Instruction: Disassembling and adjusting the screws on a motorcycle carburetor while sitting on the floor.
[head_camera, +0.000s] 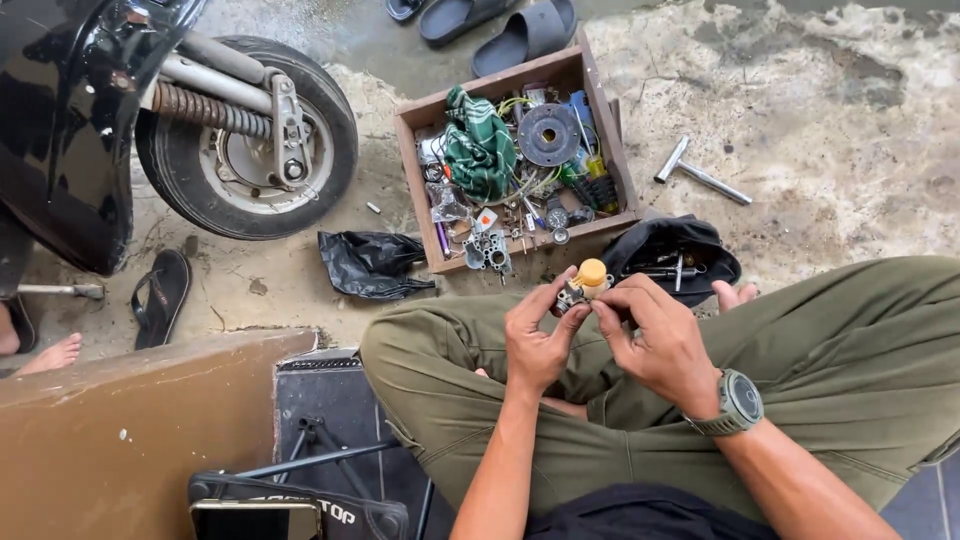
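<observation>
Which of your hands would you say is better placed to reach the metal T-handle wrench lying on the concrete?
Probably the right hand: the T-handle wrench lies to its side, beyond the black pouch. The left hand steadies the small yellow-capped part.

Both hands together, fingers pinched
</observation>
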